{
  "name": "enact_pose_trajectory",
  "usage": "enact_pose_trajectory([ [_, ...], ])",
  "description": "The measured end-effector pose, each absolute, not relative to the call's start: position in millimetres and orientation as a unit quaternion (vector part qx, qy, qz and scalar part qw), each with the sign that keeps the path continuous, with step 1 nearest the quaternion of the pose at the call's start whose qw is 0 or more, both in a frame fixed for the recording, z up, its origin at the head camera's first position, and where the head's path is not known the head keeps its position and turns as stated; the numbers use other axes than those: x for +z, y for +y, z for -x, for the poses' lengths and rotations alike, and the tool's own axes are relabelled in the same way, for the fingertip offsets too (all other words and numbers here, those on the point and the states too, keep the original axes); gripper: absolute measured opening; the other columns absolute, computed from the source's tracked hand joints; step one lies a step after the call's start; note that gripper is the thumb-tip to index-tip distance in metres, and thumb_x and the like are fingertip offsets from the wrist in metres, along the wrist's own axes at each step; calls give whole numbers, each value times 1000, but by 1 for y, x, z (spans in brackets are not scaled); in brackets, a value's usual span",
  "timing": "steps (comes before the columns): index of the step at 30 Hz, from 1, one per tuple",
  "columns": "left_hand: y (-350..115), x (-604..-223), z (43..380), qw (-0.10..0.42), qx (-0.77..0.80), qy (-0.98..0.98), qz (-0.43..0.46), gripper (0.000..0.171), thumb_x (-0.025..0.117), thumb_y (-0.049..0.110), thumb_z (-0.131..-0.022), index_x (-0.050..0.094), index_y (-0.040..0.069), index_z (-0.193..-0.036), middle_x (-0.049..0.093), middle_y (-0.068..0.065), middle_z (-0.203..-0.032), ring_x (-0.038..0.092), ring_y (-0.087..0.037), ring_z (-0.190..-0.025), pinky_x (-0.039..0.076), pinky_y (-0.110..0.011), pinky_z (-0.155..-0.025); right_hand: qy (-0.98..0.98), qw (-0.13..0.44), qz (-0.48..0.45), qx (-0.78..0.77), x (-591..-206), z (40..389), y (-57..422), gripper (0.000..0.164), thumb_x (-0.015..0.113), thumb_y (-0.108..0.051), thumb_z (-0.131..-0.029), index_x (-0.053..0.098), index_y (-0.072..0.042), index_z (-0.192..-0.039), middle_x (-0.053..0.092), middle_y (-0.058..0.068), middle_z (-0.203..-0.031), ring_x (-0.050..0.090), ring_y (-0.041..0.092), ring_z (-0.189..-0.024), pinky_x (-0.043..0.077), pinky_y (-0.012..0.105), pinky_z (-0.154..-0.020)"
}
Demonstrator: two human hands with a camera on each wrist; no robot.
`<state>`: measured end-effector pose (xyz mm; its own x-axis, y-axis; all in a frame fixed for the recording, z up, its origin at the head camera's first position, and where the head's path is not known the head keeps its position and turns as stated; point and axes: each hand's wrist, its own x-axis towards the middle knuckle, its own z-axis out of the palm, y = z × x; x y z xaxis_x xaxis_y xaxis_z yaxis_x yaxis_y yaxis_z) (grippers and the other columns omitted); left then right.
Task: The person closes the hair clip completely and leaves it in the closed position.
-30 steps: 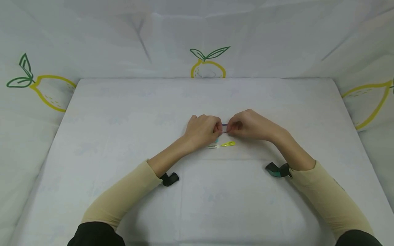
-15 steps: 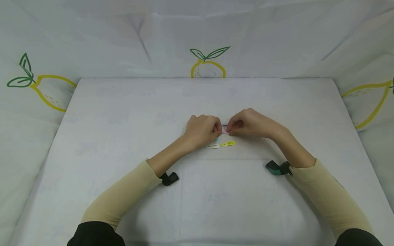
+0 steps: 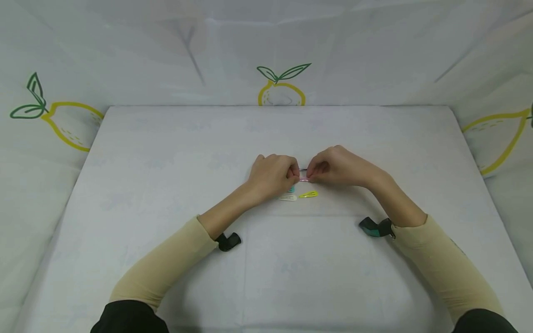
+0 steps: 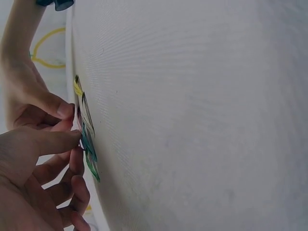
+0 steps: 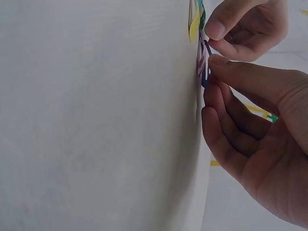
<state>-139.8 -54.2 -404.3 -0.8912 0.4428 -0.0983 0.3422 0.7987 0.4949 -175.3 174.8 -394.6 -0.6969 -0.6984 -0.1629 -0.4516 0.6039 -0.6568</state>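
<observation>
A dark blue-purple snap hair clip [image 5: 205,81] spans the small gap between my hands, just above the table. My left hand [image 3: 272,173] pinches one end between thumb and finger, and my right hand [image 3: 343,167] pinches the other. Beneath it a pink hair clip [image 3: 304,179] shows between the fingertips, apparently on the table. Nearer the body lie a yellow clip [image 3: 308,194], a white clip [image 3: 288,198] and a teal clip [image 3: 291,189], the teal one partly covered by my left hand. A green clip [image 4: 92,166] appears in the left wrist view.
The white cloth-covered table [image 3: 266,259] stretches around the hands, with its far edge before a white curtain [image 3: 366,55] printed with lemons. A black wrist camera [image 3: 229,242] hangs at the left cuff, another camera [image 3: 376,228] at the right.
Both hands stay almost in place. The dark clip between them has tilted or lifted slightly, and the pink clip beneath shows more clearly. The clips on the table have not moved.
</observation>
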Motion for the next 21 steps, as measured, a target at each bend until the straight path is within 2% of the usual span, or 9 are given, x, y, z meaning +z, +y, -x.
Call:
enact_pose_trajectory([
  [10, -54, -402, 142, 101, 239, 945, -198, 6, 78, 26, -100, 77, 20, -101, 74, 7, -88, 66, -12, -85, 42, -38, -83, 878, 176, 331, -298, -393, 178, 175, 10, 80, -3, -94, 81, -12, -96, 79, -1, -89, 68, 14, -83, 56, 22, -79],
  [16, -54, -401, 143, 105, 222, 952, -185, 20, 77, 28, -100, 74, 20, -118, 72, 4, -105, 66, -16, -97, 46, -41, -89, 883, 156, 331, -293, -395, 179, 174, 7, 81, -4, -94, 81, -11, -97, 77, 0, -88, 66, 14, -82, 54, 22, -78],
  [21, -54, -402, 145, 107, 218, 953, -182, 22, 77, 28, -101, 75, 20, -121, 73, 4, -109, 67, -17, -101, 48, -43, -92, 887, 148, 325, -292, -395, 179, 173, 7, 81, -3, -94, 80, -9, -96, 76, 1, -87, 66, 14, -81, 54, 22, -77],
])
